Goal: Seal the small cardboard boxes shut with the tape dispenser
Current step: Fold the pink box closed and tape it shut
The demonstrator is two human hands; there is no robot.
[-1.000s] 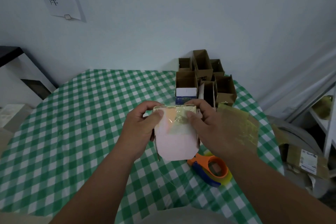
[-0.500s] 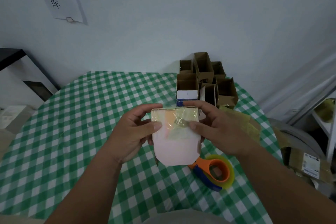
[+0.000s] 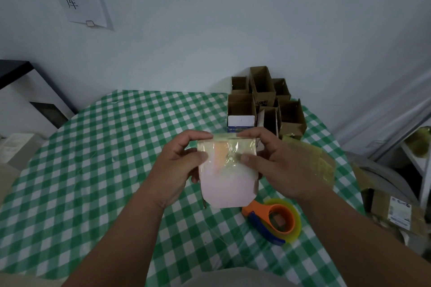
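Observation:
I hold a small pale pink box (image 3: 227, 184) upright above the table, its upper part covered with shiny clear tape. My left hand (image 3: 178, 164) grips its left side, thumb lying on the taped face. My right hand (image 3: 283, 165) grips the right side, thumb pressing the tape and fingers along the top edge. The orange and blue tape dispenser (image 3: 274, 221) with a yellowish roll lies on the cloth just below and right of the box, untouched.
A cluster of open brown cardboard boxes (image 3: 263, 102) stands at the back right of the green checked table (image 3: 105, 147), one holding a white and blue carton. Crumpled tape pieces (image 3: 319, 161) lie right of my right hand. More boxes sit off the right edge.
Both hands and the pink box stay nearly in place. My thumbs have slid slightly along the tape on the box's face.

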